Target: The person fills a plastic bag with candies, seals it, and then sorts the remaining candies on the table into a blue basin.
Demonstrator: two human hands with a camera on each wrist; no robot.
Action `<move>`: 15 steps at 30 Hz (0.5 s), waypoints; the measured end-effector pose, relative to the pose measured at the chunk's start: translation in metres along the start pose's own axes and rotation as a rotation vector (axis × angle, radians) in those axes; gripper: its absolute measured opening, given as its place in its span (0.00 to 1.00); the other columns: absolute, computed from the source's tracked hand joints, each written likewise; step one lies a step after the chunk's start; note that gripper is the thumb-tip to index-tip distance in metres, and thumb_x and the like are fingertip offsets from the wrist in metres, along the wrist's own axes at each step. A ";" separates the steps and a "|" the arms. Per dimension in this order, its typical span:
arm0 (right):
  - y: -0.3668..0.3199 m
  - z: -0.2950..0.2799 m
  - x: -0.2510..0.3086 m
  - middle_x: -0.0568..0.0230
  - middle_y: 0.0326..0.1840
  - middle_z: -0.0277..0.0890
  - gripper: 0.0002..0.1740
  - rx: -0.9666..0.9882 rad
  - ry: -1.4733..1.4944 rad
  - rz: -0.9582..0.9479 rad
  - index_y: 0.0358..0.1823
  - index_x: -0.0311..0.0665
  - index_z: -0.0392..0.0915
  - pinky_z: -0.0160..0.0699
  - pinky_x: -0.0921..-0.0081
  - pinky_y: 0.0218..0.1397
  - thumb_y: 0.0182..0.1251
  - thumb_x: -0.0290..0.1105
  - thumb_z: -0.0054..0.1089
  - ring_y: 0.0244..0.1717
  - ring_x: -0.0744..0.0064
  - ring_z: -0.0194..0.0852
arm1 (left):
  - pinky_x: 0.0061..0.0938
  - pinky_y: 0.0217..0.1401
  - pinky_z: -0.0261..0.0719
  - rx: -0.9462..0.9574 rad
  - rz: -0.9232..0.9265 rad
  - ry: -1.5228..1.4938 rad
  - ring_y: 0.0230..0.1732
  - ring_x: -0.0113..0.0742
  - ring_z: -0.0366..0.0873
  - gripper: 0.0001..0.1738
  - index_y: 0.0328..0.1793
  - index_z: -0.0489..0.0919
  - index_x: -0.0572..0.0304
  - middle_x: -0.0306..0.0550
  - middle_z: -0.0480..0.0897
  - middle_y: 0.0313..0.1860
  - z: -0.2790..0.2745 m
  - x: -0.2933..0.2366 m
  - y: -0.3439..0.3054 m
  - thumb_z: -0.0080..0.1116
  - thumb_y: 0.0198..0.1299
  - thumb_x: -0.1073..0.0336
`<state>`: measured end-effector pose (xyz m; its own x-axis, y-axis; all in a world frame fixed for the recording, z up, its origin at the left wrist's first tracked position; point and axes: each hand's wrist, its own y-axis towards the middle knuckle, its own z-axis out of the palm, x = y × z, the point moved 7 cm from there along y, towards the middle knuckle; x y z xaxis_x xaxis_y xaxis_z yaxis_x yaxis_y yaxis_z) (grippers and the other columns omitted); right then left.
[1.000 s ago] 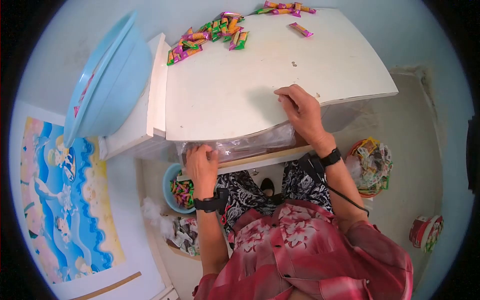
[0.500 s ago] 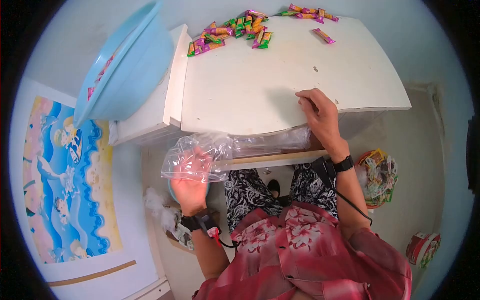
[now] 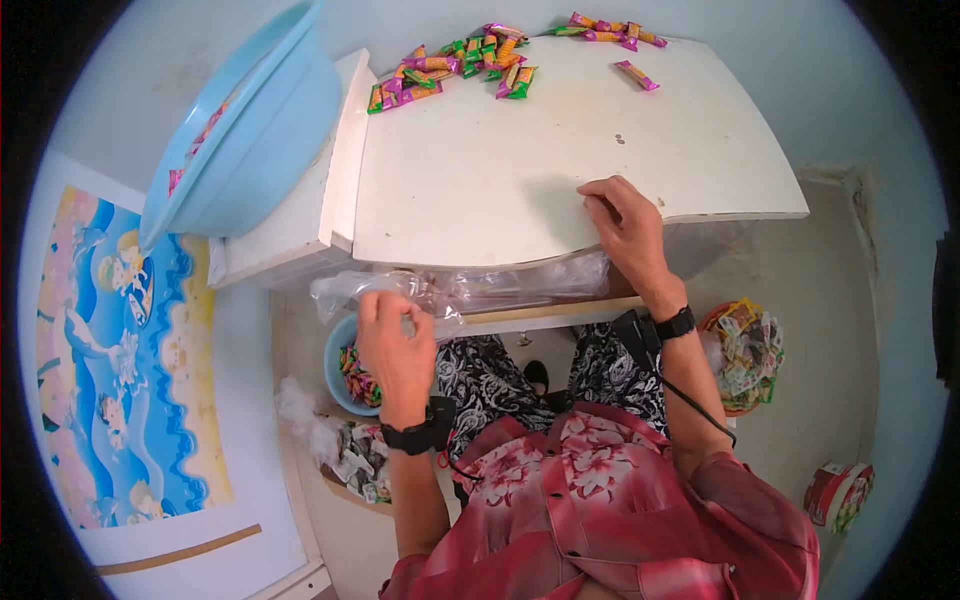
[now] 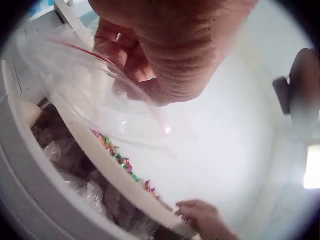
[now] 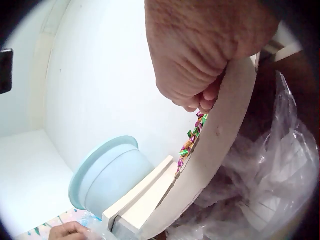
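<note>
A clear plastic bag (image 3: 345, 288) is pinched in the fingers of the left hand (image 3: 395, 350), just in front of the cabinet's left front edge. The left wrist view shows the bag (image 4: 75, 95) hanging wide from this hand (image 4: 170, 50), with a red line along it. Below the white top, an open drawer holds more clear bags (image 3: 530, 285), also seen as crumpled plastic (image 5: 280, 170) in the right wrist view. The right hand (image 3: 632, 235) rests at the top's front edge, fingers loosely bent and holding nothing; its fingertips are partly hidden in the right wrist view.
Small purple and green wrapped snacks (image 3: 420, 75) lie along the back of the white top (image 3: 480, 170). A large blue basin (image 3: 270, 140) stands at the left. On the floor are a small blue basin of snacks (image 3: 358, 382), a filled basket (image 3: 745, 355) and a red-white tub (image 3: 835, 495).
The left hand has come out of the drawer area with a clear bag. The bag was spread over its fingers and is now gathered at the fingertips. The right hand has stayed at the edge.
</note>
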<state>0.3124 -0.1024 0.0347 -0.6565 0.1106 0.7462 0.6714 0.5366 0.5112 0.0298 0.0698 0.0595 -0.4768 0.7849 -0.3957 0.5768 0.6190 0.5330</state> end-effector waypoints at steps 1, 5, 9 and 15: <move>0.000 -0.001 -0.001 0.58 0.39 0.82 0.08 -0.002 -0.008 0.002 0.50 0.39 0.86 0.78 0.69 0.39 0.72 0.25 0.63 0.31 0.61 0.78 | 0.46 0.45 0.79 0.066 -0.033 0.033 0.43 0.56 0.81 0.07 0.37 0.76 0.58 0.52 0.80 0.41 0.012 0.002 0.000 0.64 0.57 0.75; 0.000 -0.001 0.001 0.57 0.39 0.82 0.08 0.021 -0.017 0.005 0.49 0.39 0.86 0.80 0.67 0.40 0.72 0.24 0.63 0.33 0.58 0.80 | 0.49 0.54 0.82 0.460 0.017 0.257 0.51 0.56 0.84 0.13 0.53 0.83 0.57 0.53 0.84 0.56 0.062 0.022 -0.001 0.63 0.61 0.70; 0.000 -0.004 0.003 0.56 0.40 0.82 0.08 0.019 -0.019 -0.009 0.49 0.38 0.85 0.81 0.65 0.41 0.71 0.23 0.62 0.36 0.54 0.82 | 0.51 0.71 0.79 0.756 0.187 0.317 0.61 0.60 0.83 0.23 0.70 0.83 0.55 0.54 0.83 0.69 0.100 0.047 0.007 0.57 0.71 0.63; -0.001 -0.003 -0.002 0.57 0.41 0.82 0.09 0.029 -0.005 -0.027 0.49 0.38 0.85 0.81 0.63 0.41 0.70 0.23 0.63 0.36 0.53 0.82 | 0.51 0.75 0.75 0.793 0.225 0.205 0.68 0.62 0.80 0.20 0.67 0.84 0.61 0.60 0.83 0.69 0.099 0.058 0.016 0.54 0.74 0.63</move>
<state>0.3140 -0.1055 0.0344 -0.6761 0.0994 0.7301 0.6430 0.5635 0.5187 0.0768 0.1278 -0.0285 -0.3620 0.9185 -0.1589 0.9299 0.3440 -0.1300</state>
